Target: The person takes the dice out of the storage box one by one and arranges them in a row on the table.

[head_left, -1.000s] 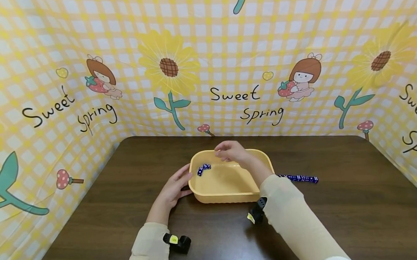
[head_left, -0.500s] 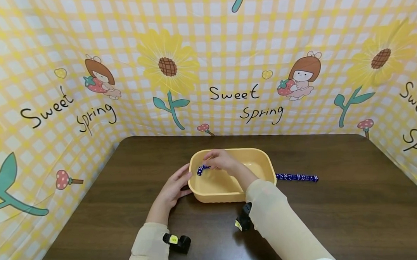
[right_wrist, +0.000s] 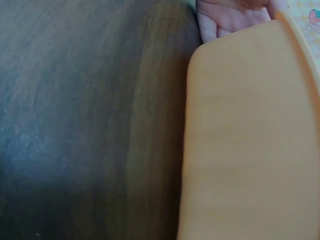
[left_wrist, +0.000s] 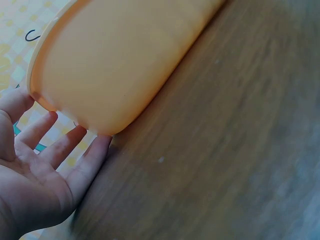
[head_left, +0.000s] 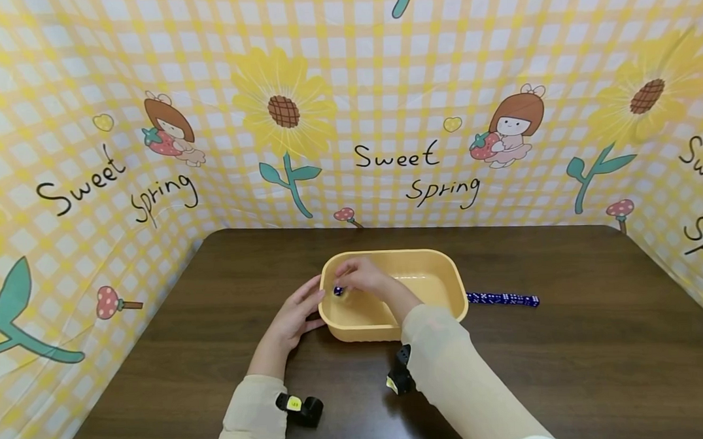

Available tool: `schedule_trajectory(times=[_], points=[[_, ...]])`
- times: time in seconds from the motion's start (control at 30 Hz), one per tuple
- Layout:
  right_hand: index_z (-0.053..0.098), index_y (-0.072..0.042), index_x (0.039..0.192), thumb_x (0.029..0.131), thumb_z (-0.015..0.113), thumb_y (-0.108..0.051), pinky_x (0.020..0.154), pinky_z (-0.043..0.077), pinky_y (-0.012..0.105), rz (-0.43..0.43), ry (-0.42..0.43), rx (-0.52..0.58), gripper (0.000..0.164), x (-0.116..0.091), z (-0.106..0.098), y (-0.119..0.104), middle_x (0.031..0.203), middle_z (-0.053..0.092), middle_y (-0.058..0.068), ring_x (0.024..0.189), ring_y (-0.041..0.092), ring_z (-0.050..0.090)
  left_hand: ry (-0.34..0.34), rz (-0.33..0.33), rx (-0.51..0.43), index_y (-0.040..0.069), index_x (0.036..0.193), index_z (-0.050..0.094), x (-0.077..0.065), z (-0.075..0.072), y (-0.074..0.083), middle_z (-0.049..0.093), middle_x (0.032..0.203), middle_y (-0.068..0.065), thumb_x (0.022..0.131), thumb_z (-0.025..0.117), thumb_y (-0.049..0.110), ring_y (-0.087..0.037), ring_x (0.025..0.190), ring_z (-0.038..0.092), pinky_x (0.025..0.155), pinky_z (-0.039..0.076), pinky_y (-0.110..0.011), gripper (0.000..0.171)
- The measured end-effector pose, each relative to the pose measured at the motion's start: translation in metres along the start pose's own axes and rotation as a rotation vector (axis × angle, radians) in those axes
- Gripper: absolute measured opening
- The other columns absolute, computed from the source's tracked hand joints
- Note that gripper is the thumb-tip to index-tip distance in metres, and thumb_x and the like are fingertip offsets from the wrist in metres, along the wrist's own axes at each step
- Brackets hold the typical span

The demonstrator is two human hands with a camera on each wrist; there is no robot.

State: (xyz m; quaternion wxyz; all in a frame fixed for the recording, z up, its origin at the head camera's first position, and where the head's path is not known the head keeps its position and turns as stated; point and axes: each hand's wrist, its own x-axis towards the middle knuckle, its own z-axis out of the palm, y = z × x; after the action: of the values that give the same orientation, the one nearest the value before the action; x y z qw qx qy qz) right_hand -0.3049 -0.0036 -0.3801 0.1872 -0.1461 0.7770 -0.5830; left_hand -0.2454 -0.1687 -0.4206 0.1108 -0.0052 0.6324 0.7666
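Observation:
A pale yellow plastic basin [head_left: 365, 333] with rounded corners stands on the dark wooden table. My left hand [head_left: 293, 317] steadies its left end. In the left wrist view the left hand's extended fingers [left_wrist: 75, 172] touch the basin's outer wall with their tips. My right hand [head_left: 362, 276] reaches down inside the basin's left part, with bent fingers close to a blue die [head_left: 338, 290] with white pips. The hand hides the other dice there, and I cannot tell whether it pinches one. The right wrist view shows the basin's outer side [right_wrist: 250, 135] and the left palm.
A straight row of blue dice [head_left: 504, 298] lies on the table [head_left: 570, 360], running right from the basin's right end. Behind the table hangs a yellow checked cloth [head_left: 381, 100] printed with flowers. Black cameras sit on both wrists, over cream sleeves.
My right hand has moved left and down inside the basin, now covering most of the dice there. More of the dice row at right shows. The left hand and the basin have stayed put.

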Motion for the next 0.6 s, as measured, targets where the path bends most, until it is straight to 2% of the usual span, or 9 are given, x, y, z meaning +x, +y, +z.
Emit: schedule_trajectory(times=[0.13, 0.3, 0.6], points=[[0.058, 0.007, 0.093, 0.074, 0.062, 0.000, 0.054, 0.042, 0.027, 0.004, 0.006, -0.021, 0.021, 0.004, 0.002, 0.010, 0.062, 0.052, 0.002, 0.053, 0.014, 0.047, 0.006, -0.004, -0.001, 0.016, 0.132, 0.034, 0.001, -0.001, -0.002, 0.035, 0.132, -0.010, 0.085, 0.054, 0.022, -0.029, 0.105, 0.045, 0.077, 0.043, -0.042, 0.051], [0.058, 0.007, 0.094, 0.075, 0.062, 0.000, 0.051, 0.041, 0.027, 0.023, -0.018, -0.043, 0.021, 0.004, 0.002, 0.014, 0.063, 0.053, 0.001, 0.052, 0.014, 0.048, -0.001, -0.003, 0.000, 0.015, 0.133, 0.033, 0.001, 0.000, -0.002, 0.035, 0.131, -0.012, 0.085, 0.055, 0.023, -0.029, 0.106, 0.045, 0.077, 0.043, -0.042, 0.053], [0.057, 0.006, 0.096, 0.073, 0.062, 0.003, 0.049, 0.040, 0.026, -0.002, -0.020, -0.104, 0.024, 0.005, 0.003, 0.017, 0.063, 0.054, 0.004, 0.052, 0.016, 0.047, 0.004, -0.007, -0.009, 0.015, 0.133, 0.033, 0.000, 0.001, 0.000, 0.035, 0.131, -0.012, 0.086, 0.052, 0.020, -0.030, 0.107, 0.043, 0.077, 0.043, -0.042, 0.051]])
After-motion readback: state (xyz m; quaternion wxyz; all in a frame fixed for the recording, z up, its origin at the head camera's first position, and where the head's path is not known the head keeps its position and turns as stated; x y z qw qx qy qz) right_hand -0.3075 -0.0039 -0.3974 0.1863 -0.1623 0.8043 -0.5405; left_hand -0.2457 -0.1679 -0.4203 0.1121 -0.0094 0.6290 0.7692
